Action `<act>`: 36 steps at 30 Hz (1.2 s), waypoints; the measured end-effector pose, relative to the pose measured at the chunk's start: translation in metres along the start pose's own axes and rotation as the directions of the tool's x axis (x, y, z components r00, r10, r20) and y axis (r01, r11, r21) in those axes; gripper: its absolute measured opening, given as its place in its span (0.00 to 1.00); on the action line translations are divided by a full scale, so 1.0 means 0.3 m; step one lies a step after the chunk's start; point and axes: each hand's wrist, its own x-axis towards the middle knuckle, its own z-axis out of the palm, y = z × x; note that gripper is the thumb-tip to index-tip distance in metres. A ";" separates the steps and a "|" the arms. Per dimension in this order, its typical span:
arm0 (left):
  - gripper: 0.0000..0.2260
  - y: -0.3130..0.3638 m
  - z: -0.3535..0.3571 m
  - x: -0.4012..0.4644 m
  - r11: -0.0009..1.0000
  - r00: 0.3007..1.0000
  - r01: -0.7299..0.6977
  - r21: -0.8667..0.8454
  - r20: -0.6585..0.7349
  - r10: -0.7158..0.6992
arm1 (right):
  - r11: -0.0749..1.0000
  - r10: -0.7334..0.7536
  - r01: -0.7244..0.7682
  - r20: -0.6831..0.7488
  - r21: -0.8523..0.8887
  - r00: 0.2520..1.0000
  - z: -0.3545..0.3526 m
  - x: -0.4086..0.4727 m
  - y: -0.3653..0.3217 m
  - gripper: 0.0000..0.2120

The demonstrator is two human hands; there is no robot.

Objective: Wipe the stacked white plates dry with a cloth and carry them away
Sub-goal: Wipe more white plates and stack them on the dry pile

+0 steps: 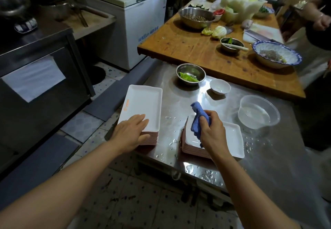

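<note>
Two stacks of white rectangular plates are being kept on the steel desk in the lower middle of the frame. The left stack is lying with its long axis running from the bottom of the frame towards the top, leaning slightly right, and an orange mark is showing along its left rim. The left hand is being rested flat on the near end of this stack, fingers straight and the thumb lying against the stacked edges. The right stack is lying with its long axis running roughly across the frame, from left to lower right, just beside the left stack but apart from it. A blue cloth is being gripped in the curled fingers of the right hand and is being held over the left part of the right stack. Water drops are showing on the desk between and around the stacks. Towards the upper right, a small white bowl, a steel bowl of green leaves and a clear plastic tub are being carried by the same desk.
</note>
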 end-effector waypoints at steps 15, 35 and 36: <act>0.26 0.423 0.030 0.196 0.818 0.970 0.239 -0.523 0.165 -0.178 | 0.993 0.040 -0.043 -0.028 -0.110 0.999 -0.073 0.035 0.166 0.10; 0.30 0.453 0.162 0.298 0.538 0.938 0.345 -0.769 0.267 -0.220 | 0.647 -0.188 0.241 0.155 -0.724 0.970 -0.060 0.206 0.395 0.12; 0.30 0.454 0.166 0.300 0.524 0.935 0.352 -0.776 0.271 -0.227 | 0.642 -0.183 0.197 0.101 -0.741 0.978 -0.106 0.206 0.416 0.11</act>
